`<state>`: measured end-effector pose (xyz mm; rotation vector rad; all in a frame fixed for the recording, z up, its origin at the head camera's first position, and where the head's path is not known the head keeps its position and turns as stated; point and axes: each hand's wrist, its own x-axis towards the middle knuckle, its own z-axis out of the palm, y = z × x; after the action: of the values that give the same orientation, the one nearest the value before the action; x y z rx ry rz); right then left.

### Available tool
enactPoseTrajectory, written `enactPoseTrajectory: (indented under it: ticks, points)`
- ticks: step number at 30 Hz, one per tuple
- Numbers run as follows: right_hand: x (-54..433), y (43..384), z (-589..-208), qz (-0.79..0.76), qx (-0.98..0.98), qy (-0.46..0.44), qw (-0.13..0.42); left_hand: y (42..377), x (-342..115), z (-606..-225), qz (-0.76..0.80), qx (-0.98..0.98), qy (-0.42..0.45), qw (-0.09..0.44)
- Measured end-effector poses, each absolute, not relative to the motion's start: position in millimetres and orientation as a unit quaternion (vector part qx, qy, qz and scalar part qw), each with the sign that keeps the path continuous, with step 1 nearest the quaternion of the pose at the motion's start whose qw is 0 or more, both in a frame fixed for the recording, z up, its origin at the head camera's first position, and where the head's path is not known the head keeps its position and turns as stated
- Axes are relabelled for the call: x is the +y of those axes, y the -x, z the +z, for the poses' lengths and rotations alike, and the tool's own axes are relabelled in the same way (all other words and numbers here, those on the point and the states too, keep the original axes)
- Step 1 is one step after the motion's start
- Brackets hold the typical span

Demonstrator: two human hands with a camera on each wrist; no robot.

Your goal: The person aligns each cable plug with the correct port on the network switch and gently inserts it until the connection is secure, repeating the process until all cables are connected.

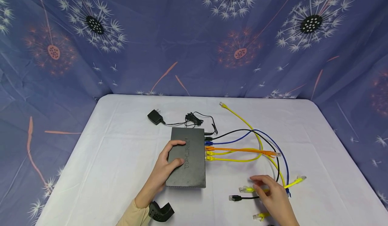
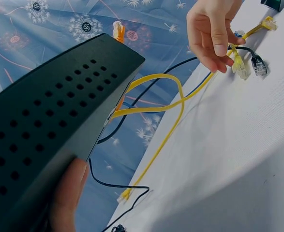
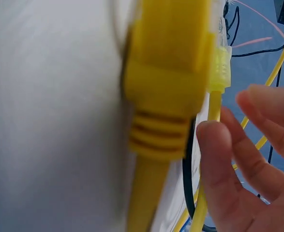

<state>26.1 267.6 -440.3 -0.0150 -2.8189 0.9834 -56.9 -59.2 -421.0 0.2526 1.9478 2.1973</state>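
In the head view a black TP-LINK network switch (image 1: 194, 177) has several cables plugged into its right side. My left hand (image 1: 162, 168) grips its left part, thumb and one finger on top; the other fingers are hidden. The left wrist view shows its vented side (image 2: 45, 121) and my thumb against it. To the right, my right hand (image 1: 274, 197) hovers over loose cable ends, its thumb and fingers apart. Closest to it is a yellow cable plug (image 1: 247, 189), beside a black cable plug (image 1: 234, 198). In the right wrist view the thumb overlaps a yellow cable (image 3: 214, 104); contact cannot be told.
A black power adapter (image 1: 155, 117) with a bundled cord lies behind the switch. An orange cable (image 1: 236, 149), a blue cable (image 1: 279, 145) and another yellow plug (image 1: 223, 105) spread to the right. One more yellow plug (image 1: 260, 216) lies near the front, large in the right wrist view.
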Motion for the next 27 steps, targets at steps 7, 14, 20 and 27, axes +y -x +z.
enactPoseTrajectory:
  ticks: [7, 14, 20, 27]
  points:
    - [269.4, -25.0, -441.5, 0.317, -0.947, 0.023, 0.04, 57.0, -59.2, -421.0, 0.74, 0.661, -0.085, 0.095]
    - [268.5, -23.9, -437.4, 0.298, -0.952, 0.064, -0.03, 57.0, -58.9, -421.9, 0.737, 0.665, -0.086, 0.088]
    - [267.5, -24.4, -435.7, 0.313, -0.944, 0.079, -0.065, 56.9, -58.9, -422.7, 0.737, 0.665, -0.086, 0.087]
    - [268.4, -26.4, -433.1, 0.307, -0.95, 0.048, -0.023, 57.1, -58.6, -422.9, 0.737, 0.665, -0.085, 0.088]
